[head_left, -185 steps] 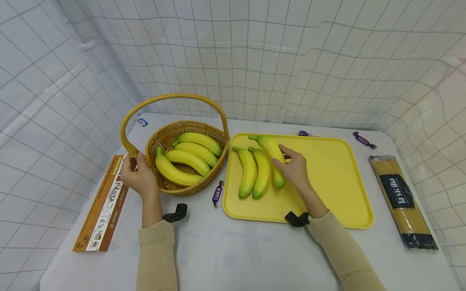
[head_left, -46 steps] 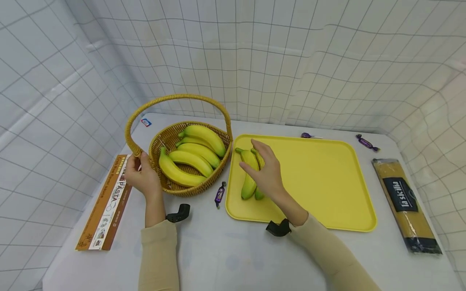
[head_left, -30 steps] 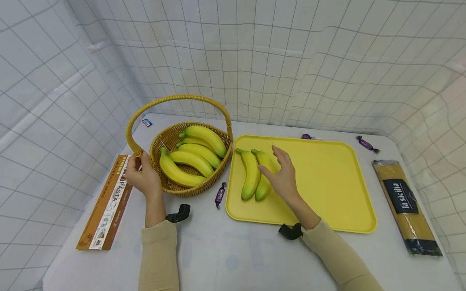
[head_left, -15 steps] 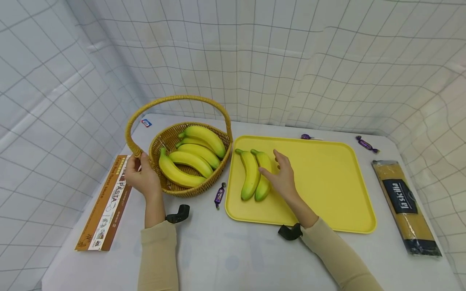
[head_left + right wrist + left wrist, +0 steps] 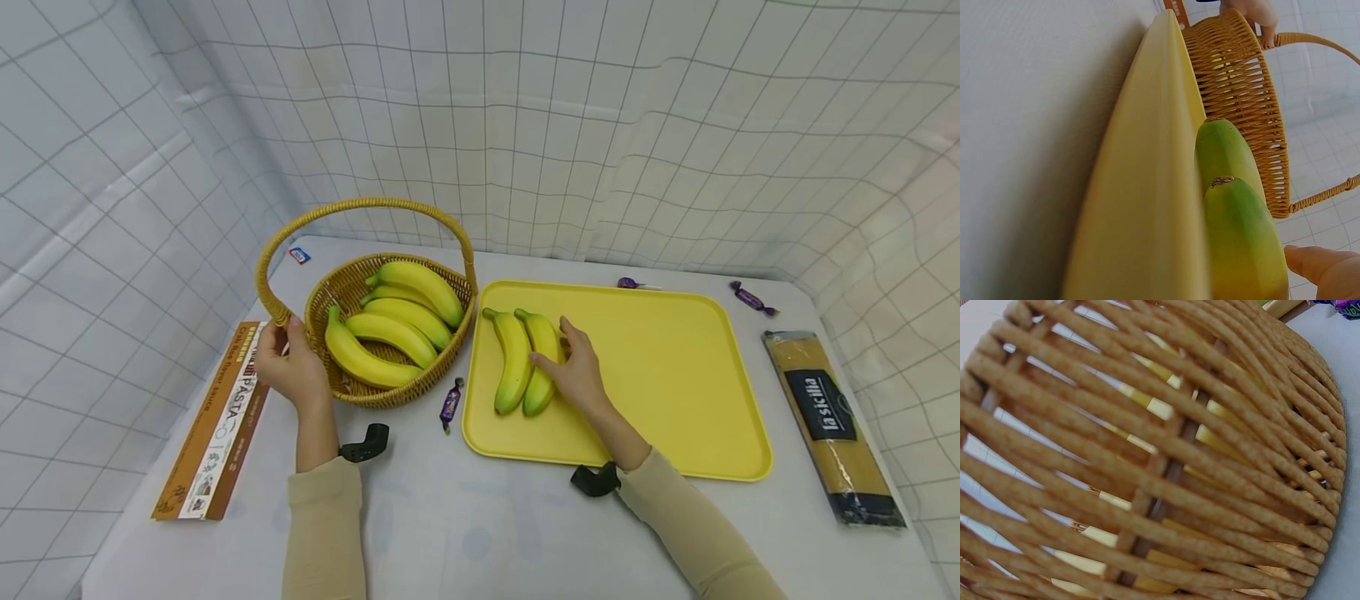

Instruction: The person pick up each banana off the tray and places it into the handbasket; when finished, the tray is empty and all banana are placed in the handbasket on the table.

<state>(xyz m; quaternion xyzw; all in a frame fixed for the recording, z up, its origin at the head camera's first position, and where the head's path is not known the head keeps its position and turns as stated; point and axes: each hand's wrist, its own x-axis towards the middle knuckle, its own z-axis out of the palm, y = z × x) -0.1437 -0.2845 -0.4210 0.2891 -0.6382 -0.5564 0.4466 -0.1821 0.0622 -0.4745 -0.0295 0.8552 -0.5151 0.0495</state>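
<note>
A banana (image 5: pixel 540 392) lies mid-frame under the spread right hand (image 5: pixel 581 372); the left hand (image 5: pixel 292 363) pinches the basket handle (image 5: pixel 367 202).

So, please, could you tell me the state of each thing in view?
Basket: upright, handle up
Basket bananas: unpeeled
Tray: lying flat
Tray bananas: unpeeled, side by side
Left hand: holding the handle
Right hand: at the right tray banana, grip unclear
Pasta box: lying flat
La Sicilia packet: filled, lying flat
Two purple candies: wrapped
Lollipop: wrapped
Small blue-red packet: too small to tell
</note>
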